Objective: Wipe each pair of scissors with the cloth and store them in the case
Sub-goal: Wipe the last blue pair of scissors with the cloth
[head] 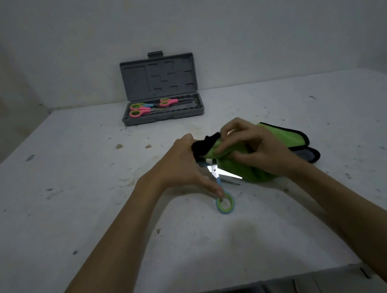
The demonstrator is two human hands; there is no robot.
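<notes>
Two hands (214,153), no legible writing.

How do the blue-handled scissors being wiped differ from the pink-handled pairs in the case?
The blue-handled scissors lie spread open on the table, left hand on them, right hand pinching the green cloth over one blade. The pink-handled pairs lie closed inside the open grey case. Handle colour differs: blue versus pink. Both have green-lined finger rings.
</notes>
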